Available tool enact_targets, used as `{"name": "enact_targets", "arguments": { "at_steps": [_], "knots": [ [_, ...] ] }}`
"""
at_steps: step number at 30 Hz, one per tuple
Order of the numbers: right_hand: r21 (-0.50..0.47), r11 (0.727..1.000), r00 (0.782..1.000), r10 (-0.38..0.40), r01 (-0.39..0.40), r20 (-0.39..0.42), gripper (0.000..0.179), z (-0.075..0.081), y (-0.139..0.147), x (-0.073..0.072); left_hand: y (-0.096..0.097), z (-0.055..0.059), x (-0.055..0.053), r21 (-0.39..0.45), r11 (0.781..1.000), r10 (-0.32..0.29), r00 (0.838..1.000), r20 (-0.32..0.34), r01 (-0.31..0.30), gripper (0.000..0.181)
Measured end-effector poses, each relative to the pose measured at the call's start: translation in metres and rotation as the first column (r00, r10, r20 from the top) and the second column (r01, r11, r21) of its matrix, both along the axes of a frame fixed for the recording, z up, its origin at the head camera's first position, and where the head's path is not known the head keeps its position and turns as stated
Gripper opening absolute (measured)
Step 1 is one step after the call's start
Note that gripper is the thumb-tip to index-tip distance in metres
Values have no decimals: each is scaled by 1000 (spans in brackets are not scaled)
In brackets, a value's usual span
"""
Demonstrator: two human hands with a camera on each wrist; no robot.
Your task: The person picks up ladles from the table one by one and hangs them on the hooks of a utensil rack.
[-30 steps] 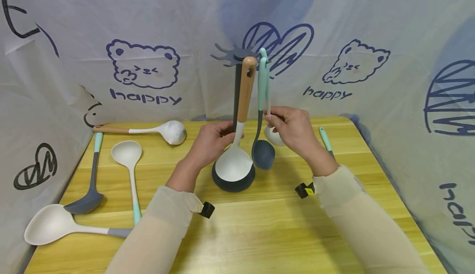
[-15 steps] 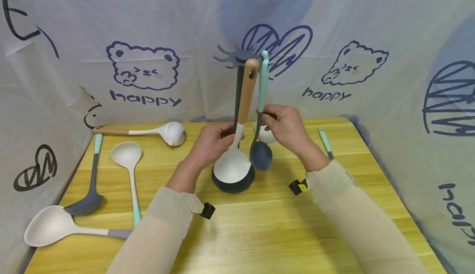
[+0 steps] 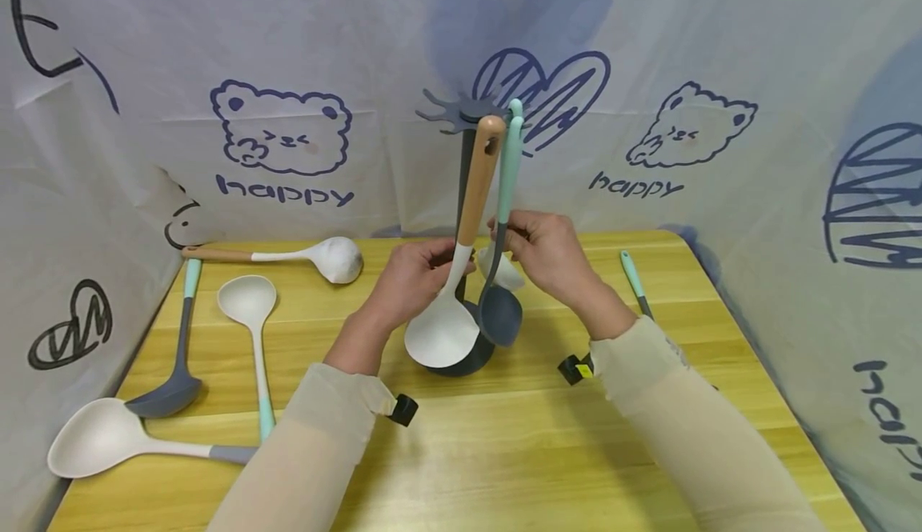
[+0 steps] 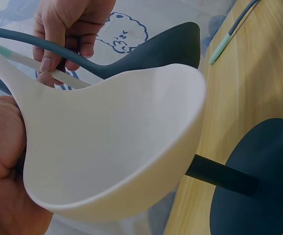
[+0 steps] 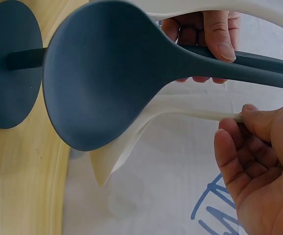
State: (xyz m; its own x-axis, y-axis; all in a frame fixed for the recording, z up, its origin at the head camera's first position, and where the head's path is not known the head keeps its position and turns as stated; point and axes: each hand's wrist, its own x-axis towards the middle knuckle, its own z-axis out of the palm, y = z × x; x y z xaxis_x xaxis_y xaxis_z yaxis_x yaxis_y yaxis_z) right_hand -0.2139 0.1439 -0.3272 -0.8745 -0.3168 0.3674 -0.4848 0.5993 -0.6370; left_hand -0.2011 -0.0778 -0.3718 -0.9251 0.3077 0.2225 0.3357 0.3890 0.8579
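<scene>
Hands (image 3: 551, 254) grip stand (image 3: 464, 168), rear white ladle (image 3: 507, 275); hooks (image 3: 468, 109): head view only.

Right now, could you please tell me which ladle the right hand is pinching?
The white mint-handled ladle just behind the hanging dark grey ladle; the right hand pinches its shaft, while the other mint-handled white ladle lies on the table.

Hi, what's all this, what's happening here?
A person's left hand grips a dark utensil stand, while the fingers of the right hand pinch a mint-handled white ladle. A wooden-handled white ladle and a dark ladle hang from the stand; whether the pinched one does too is unclear. On the table lie four more utensils to the person's left and a mint-handled utensil to the right.
</scene>
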Motion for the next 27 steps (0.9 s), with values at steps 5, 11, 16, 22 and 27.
{"name": "enact_targets", "arguments": {
  "at_steps": [5,11,16,22,27],
  "knots": [
    [31,1000,1000,1,0,-30,17,1,0,2,0,0,0,-1,1000,6,1000,7,-6,23],
    [41,999,999,-5,7,-39,18,0,1,3,-1,1,0,1,1000,-2,1000,16,2,24],
    [66,998,996,-8,13,-86,16,-1,0,5,-2,-1,0,-1,1000,0,1000,5,0,22],
    [69,997,991,-5,15,-135,15,-3,0,6,-2,0,0,-12,1000,8,1000,9,-8,24],
    [54,998,996,-18,23,-86,17,-3,-1,5,-3,1,1,-16,1000,10,999,34,-9,25]
  ]
}}
